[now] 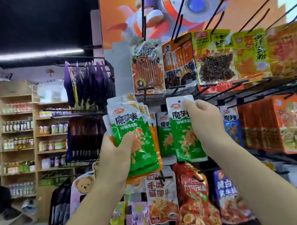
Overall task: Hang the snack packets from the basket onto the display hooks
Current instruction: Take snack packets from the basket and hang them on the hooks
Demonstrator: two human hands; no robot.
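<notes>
My left hand [114, 152] grips a fanned stack of green and white snack packets [131, 134], with orange ones behind. A single green packet [183, 138] is held up by my right hand [206, 122], pinched at its white top next to the punched hole. This packet sits in front of the display rack, just below a black hook [180, 87]. Another green packet of the same kind [164, 135] hangs on the rack between my two hands. The basket is out of view.
Rows of black hooks [212, 16] jut from the orange poster wall, loaded with orange and yellow snack bags [213, 59]. More packets hang below [162, 199] and to the right [282, 126]. Wooden shelves with bottles [17, 137] line the aisle at left.
</notes>
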